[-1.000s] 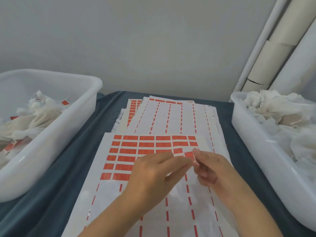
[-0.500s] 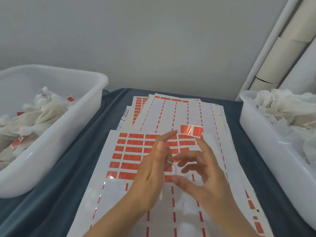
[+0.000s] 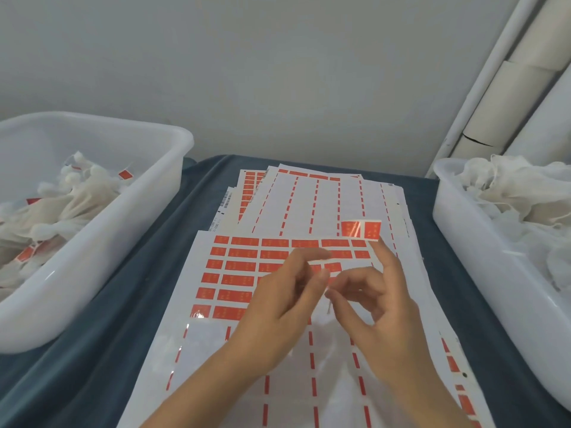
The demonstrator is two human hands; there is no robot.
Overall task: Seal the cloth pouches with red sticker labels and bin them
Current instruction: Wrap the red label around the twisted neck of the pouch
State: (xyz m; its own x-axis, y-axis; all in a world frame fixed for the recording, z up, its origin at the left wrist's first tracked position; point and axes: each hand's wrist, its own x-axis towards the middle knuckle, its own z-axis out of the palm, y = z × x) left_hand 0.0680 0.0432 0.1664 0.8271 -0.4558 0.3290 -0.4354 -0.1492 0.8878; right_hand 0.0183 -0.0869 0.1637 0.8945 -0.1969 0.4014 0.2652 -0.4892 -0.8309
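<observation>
Peeled label: a red sticker label [image 3: 361,228] stood clear of the sheets, stuck by its lower edge to the raised index fingertip [image 3: 377,244] of the right hand [image 3: 380,316]. One second earlier both hands were pinching at it on the top sheet; half a second earlier it was already lifted on that fingertip.

Right hand: index finger extended upward carrying the label, remaining fingers loosely curled; the thumb held nothing that could be made out.

Left hand: the left hand [image 3: 284,307] hovered over the sheet beside the right hand, its finger and thumb brought close together around a thin pale sliver, probably backing waste. Whether it was truly pinched could not be told.

Top sheet: the sticker sheet [image 3: 234,273] lay flat under both hands, with full red rows in its upper part and only stripped backing with red dashes in its lower part.

Sheet stack: further used sheets [image 3: 312,199] were fanned out beyond it on the dark blue table cover [image 3: 148,304].

Unsealed pouches: cloth pouches [image 3: 509,193] were heaped in the right-hand white bin [image 3: 482,261]. None was in either hand.

Sealed pouches: pouches bearing red labels [image 3: 61,205] lay in the left-hand white bin [image 3: 102,242].

Meaning for the task: peeling appeared complete and the label was ready for use. The next step was judged to be fetching a pouch from the right-hand bin. The label risked folding on itself while exposed.
</observation>
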